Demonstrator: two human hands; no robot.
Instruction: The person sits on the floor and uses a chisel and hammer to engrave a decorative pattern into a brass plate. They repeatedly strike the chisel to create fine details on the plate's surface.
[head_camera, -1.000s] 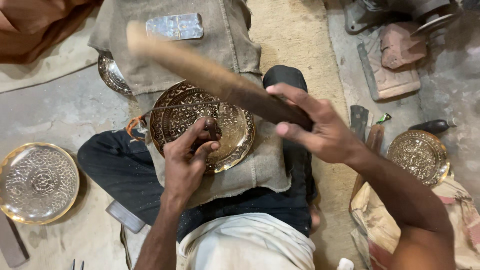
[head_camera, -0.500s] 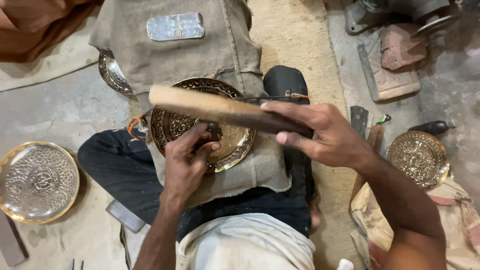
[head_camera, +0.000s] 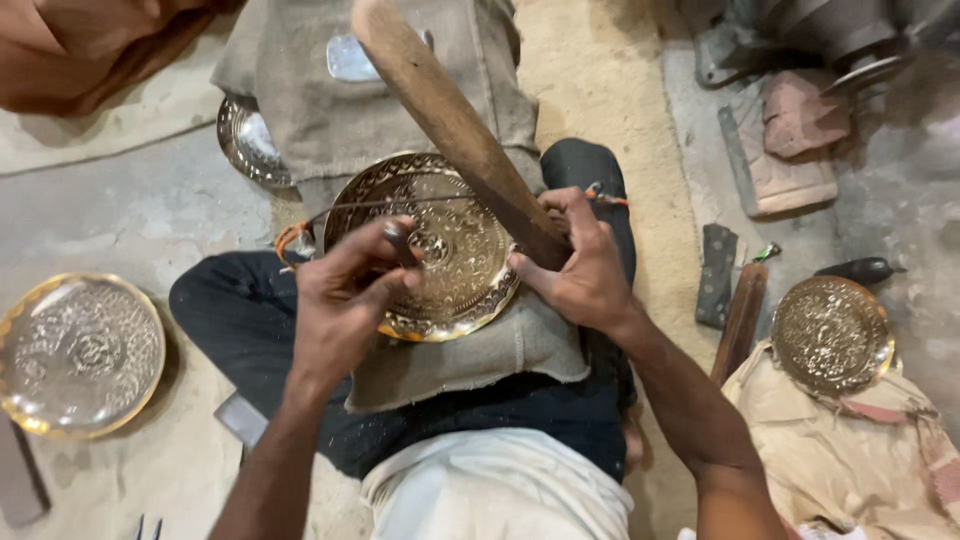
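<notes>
An engraved round brass plate (head_camera: 460, 215) rests on a grey cloth pad (head_camera: 470, 360) over my lap. My left hand (head_camera: 345, 300) pinches a small dark metal punch (head_camera: 398, 238) upright against the plate's left side. My right hand (head_camera: 580, 265) grips a long wooden stick (head_camera: 445, 115) near its lower end; the stick slants up and to the left over the plate, its top near the frame's upper edge. A thin wire runs across the plate's upper part.
A silver-gold embossed plate (head_camera: 80, 355) lies on the floor at left, another brass plate (head_camera: 830, 335) on cloth at right. A shiny dish (head_camera: 250, 145) peeks from under sacking ahead. A wooden handle (head_camera: 740, 320) and flat stones lie right of my leg.
The stick in my right hand swung down nearly level over the plate, then rose again to a steep slant. My left hand stayed on the punch at the plate.
</notes>
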